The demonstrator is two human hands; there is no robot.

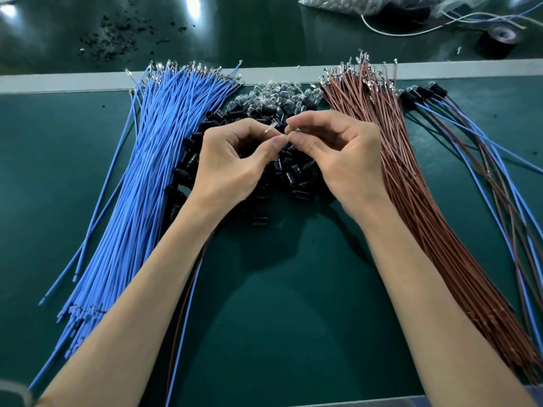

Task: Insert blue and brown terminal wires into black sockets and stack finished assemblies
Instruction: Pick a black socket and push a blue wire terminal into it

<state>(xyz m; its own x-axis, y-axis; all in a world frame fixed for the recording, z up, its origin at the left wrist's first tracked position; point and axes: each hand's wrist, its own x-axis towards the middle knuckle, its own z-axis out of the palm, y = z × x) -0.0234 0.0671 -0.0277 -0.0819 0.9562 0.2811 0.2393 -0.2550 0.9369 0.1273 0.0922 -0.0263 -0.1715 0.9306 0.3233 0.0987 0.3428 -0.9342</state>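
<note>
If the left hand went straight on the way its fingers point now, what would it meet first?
Most likely the right hand, whose pinching fingertips sit just ahead of the left hand; depth is hard to judge. Behind lies the pile of clear glass bulbs.

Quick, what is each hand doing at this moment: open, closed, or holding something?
Left hand: pinches a metal terminal between thumb and forefinger.
Right hand: pinches a small metal piece; what exactly it is cannot be told.
</note>
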